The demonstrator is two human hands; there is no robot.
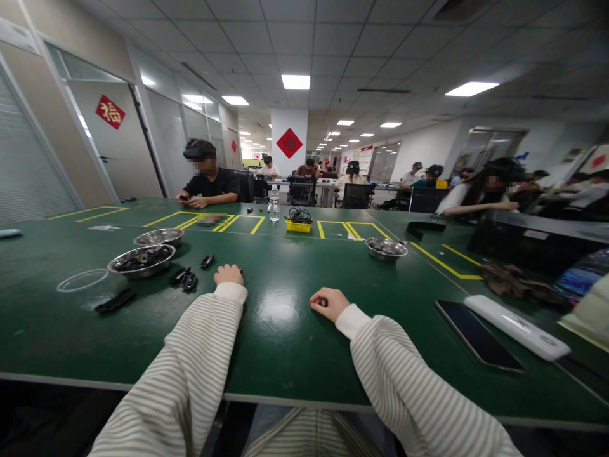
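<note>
My left hand [228,275] rests on the green table with its fingers curled. A bit of something dark shows at its right edge, but the fingers hide the rest. Left of it lie several black plastic parts [189,281], one a little apart from the others [207,261]. Farther left, a steel bowl [118,263] is full of similar dark pieces. To the right, my right hand [330,303] is closed in a pinch just at the table top. Between its fingertips a small orange spot shows; what it belongs to is mostly covered.
Another steel bowl [159,237] stands behind the full one; a third bowl [386,249] is at the right. A yellow box of black cables [299,225] and a water bottle [275,204] stand ahead. A phone [478,333] and white device [518,327] lie right. Co-workers sit across the table.
</note>
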